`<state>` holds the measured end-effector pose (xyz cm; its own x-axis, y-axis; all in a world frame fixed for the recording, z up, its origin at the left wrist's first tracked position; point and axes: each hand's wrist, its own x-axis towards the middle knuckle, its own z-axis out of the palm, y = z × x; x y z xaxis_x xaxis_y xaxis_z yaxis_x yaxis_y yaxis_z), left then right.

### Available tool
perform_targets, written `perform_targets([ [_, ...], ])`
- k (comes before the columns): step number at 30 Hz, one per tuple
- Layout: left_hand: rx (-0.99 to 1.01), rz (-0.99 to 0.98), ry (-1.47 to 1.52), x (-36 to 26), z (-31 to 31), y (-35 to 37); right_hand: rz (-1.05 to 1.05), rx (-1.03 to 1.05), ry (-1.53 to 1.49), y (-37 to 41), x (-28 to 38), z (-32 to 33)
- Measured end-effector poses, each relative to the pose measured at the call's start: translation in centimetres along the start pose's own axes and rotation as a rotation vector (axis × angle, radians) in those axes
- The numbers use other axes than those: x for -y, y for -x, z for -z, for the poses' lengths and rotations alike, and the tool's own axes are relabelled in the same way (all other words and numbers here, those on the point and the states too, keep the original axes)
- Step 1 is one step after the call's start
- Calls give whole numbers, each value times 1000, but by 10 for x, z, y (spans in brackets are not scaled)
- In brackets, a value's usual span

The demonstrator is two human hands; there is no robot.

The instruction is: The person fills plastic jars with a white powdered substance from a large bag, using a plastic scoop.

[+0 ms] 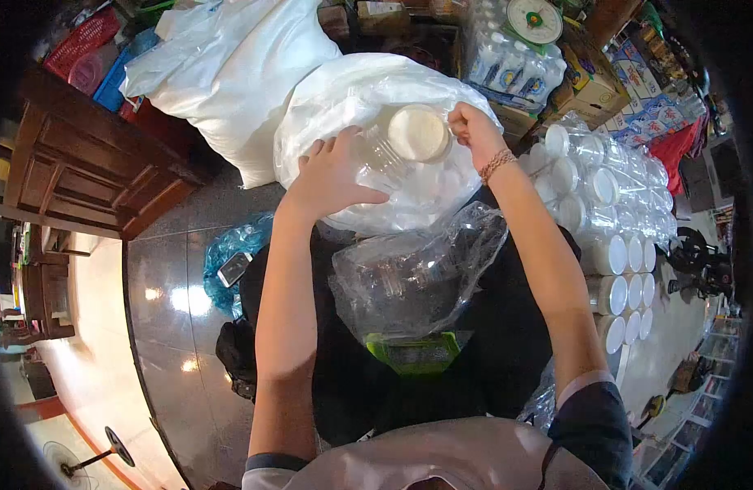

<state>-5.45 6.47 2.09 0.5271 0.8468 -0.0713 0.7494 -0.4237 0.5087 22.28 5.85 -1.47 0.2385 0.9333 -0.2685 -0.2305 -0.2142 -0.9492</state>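
Note:
A clear plastic jar (382,160) with ribbed sides and a pale cream round top (416,134) is tilted over a large white plastic bag (376,72). My left hand (331,175) curves around the jar's left side, its thumb stretched out below and fingers above. My right hand (476,137), with a beaded bracelet at the wrist, is closed with fingertips pinched at the right edge of the round top. A crumpled clear plastic bag (409,278) lies over my lap, just below the hands. Beneath it shows a bright green object (417,353).
Stacked jars with white ends (609,255) stand close on my right, some in clear wrap. A full white sack (238,77) leans at the upper left. A phone (234,269) rests on blue plastic beside my left leg. A dial scale (534,20) sits on wrapped bottles (515,69).

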Motion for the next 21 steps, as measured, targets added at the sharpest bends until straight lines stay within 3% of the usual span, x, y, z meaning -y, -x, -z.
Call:
perform_targets([
  [7,-37,41,-34,-7,-8,-9,163,-127,319,11,17,-27],
  [9,-60,32,-38,-6,-11,-9,249,-144,615,8,16,-27],
  [21,-241,-17,31,-15,-16,-12,603,-147,982,31,58,-51],
])
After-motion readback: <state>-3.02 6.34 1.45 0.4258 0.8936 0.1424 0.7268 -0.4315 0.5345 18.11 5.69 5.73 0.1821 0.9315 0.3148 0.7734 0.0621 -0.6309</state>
